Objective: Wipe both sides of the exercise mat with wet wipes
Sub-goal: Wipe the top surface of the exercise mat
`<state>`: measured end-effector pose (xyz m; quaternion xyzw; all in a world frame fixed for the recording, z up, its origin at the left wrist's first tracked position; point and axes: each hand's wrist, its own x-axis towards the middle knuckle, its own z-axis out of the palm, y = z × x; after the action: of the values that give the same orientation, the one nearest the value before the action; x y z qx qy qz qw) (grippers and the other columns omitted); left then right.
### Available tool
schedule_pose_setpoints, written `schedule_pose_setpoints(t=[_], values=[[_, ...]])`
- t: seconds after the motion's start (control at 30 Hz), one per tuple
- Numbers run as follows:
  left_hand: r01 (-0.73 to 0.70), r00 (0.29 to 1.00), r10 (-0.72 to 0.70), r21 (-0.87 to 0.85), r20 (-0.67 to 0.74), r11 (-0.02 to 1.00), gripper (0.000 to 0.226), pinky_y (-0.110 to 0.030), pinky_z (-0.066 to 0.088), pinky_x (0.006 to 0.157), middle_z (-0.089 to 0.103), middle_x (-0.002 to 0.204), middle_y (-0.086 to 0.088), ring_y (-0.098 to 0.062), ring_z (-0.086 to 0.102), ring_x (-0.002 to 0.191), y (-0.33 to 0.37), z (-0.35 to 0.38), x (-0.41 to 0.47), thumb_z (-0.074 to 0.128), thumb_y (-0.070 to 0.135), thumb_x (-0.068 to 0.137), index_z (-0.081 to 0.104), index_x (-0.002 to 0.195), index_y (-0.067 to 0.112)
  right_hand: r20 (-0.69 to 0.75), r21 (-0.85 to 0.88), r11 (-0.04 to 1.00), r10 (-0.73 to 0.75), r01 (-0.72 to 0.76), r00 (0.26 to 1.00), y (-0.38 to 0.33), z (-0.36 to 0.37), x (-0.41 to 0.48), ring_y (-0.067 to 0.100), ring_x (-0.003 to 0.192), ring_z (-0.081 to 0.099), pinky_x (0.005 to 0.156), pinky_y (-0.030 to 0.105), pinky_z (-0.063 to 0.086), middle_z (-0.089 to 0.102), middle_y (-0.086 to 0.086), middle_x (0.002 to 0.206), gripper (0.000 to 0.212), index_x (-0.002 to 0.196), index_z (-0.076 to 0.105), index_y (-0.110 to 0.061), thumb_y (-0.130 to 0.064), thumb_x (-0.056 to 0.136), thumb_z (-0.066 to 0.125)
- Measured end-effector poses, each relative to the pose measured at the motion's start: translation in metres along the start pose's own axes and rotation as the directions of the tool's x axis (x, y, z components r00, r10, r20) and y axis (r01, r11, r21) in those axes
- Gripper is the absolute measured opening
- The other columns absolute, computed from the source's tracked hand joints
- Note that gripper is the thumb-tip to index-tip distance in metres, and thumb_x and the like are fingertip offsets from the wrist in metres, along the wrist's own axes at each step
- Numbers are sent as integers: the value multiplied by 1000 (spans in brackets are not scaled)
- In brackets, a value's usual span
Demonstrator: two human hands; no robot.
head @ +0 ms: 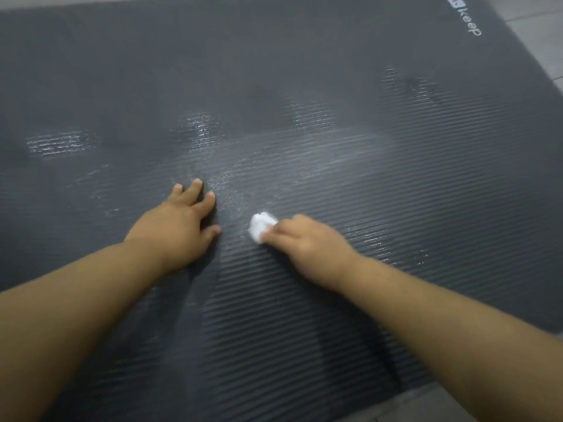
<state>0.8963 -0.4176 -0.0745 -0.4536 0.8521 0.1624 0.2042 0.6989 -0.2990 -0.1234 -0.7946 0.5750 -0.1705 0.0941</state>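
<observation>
Grey ribbed mat (365,86) lay flat on the tiled floor (536,28), damp streaks shining across its middle. Left hand (176,226) pressed flat on it, fingers spread, holding nothing. Right hand (307,239), just to its right, had its fingers curled round a balled white wipe (260,225) held against the mat. Likely risks: so small a wad could miss strips or dry out, and the mat might creep if the bracing hand lifted. White "keep" logo (467,18) at the far right corner.

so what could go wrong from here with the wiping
The wet wipe is balled small in the right hand, so strokes may leave gaps; the wet patches on the mat look scattered. The left hand rests flat right beside wet sheen and might slip.
</observation>
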Motion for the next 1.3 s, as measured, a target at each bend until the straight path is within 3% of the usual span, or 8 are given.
schedule_pose_setpoints(t=[0.1, 0.27, 0.47, 0.6, 0.8, 1.0, 1.13, 1.3], values=[[-82, 995, 84, -26, 57, 996, 73, -37, 14, 117, -14, 157, 9, -21, -9, 145, 8, 13, -21, 38, 56, 91, 6, 150, 29, -249, -77, 916, 364, -393, 898, 71, -31, -17, 37, 93, 64, 89, 29, 38, 65, 21, 108, 36, 111, 67, -4, -9, 84, 44], [-85, 995, 85, -8, 49, 996, 74, -35, 2, 118, -19, 155, 8, -22, -15, 144, 8, 19, -20, 35, 57, 92, -1, 150, 29, -271, 157, 440, 880, -884, 390, 79, -42, -15, 31, 111, 48, 84, 25, 32, 50, 16, 122, 38, 122, 58, -7, 1, 88, 43], [-81, 994, 83, -30, 78, 996, 75, -35, 2, 117, -17, 156, 6, -22, -14, 144, 8, 18, -19, 39, 56, 91, 0, 150, 30, 133, 68, 938, 329, -339, 935, -48, 3, -4, 30, 103, 51, 82, 35, 42, 50, 11, 120, 31, 124, 51, -10, -11, 96, 39], [-89, 993, 90, -18, 81, 996, 74, -35, 2, 117, -18, 156, 6, -23, -13, 144, 8, 19, -19, 37, 55, 92, -1, 150, 30, -15, -16, 989, 150, -150, 989, 13, -17, -26, 34, 109, 59, 100, 29, 31, 61, 21, 118, 34, 116, 62, -1, -11, 91, 42], [-88, 993, 88, -12, 76, 996, 75, -36, 3, 118, -17, 156, 6, -23, -13, 144, 7, 20, -19, 38, 57, 91, 0, 150, 30, -305, 162, 332, 912, -929, 273, 79, -57, -52, 33, 110, 50, 91, 28, 33, 49, 18, 124, 39, 117, 58, -8, 3, 84, 43], [-37, 993, 35, 19, 115, 999, 75, -38, 11, 116, -15, 157, 6, -24, -9, 145, 16, 12, -20, 42, 54, 92, 1, 150, 30, 92, 80, 916, 386, -394, 918, -56, -3, -31, 27, 91, 55, 70, 27, 41, 51, 7, 112, 28, 115, 57, -13, -13, 90, 43], [9, 997, -10, 23, 76, 1000, 66, -39, 16, 116, -8, 158, 5, -28, -1, 145, 28, 18, -29, 39, 44, 97, 7, 151, 24, -10, 28, 956, 291, -291, 957, -12, -17, -63, 33, 60, 56, 46, 33, 48, 55, 14, 88, 29, 102, 66, -11, -16, 83, 44], [19, 998, -17, -31, 64, 999, 61, -40, 15, 116, -7, 158, 3, -30, -4, 145, 44, 33, -49, 35, 41, 99, 9, 151, 23, -269, 202, 384, 906, -901, 326, 75, -55, -101, 31, 101, 53, 80, 25, 38, 49, 8, 106, 28, 113, 59, -9, -3, 89, 47]])
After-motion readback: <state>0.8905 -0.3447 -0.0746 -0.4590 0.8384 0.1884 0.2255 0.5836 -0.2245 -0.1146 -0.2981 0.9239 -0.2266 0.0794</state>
